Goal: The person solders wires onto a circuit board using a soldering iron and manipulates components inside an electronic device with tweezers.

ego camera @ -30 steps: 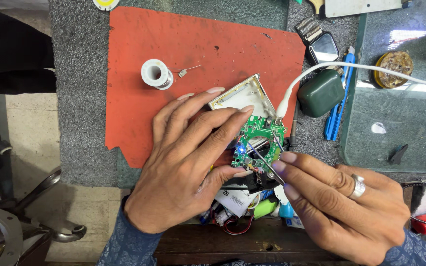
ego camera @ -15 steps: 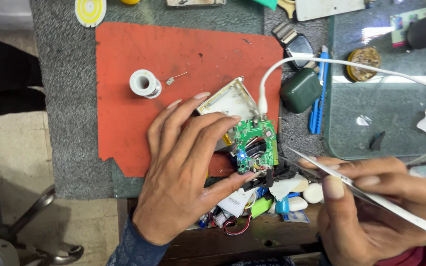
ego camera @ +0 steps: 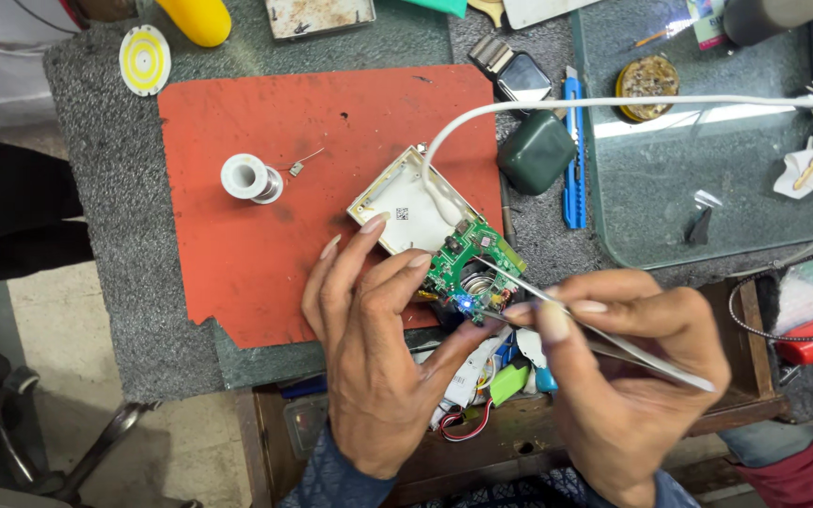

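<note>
Both hands work close together at the near edge of the bench in the head view. Left hand point(ego camera: 369, 357) has its fingers curled around a green circuit board point(ego camera: 470, 268), thumb under its near edge and fingertips on its left side, holding it tilted above the edge of the red mat point(ego camera: 265, 245). Right hand point(ego camera: 628, 372) pinches a pair of metal tweezers point(ego camera: 557, 301) between thumb and fingers, the tips resting on the board's middle. A white casing point(ego camera: 405, 209) lies just behind the board, touching it, with a white cable point(ego camera: 557, 105) running off to the right. On the mat, well apart from the hands, stands a white solder spool point(ego camera: 249, 177). Right of the mat sit a dark green case point(ego camera: 536, 152) and a blue utility knife point(ego camera: 573, 155)
</note>
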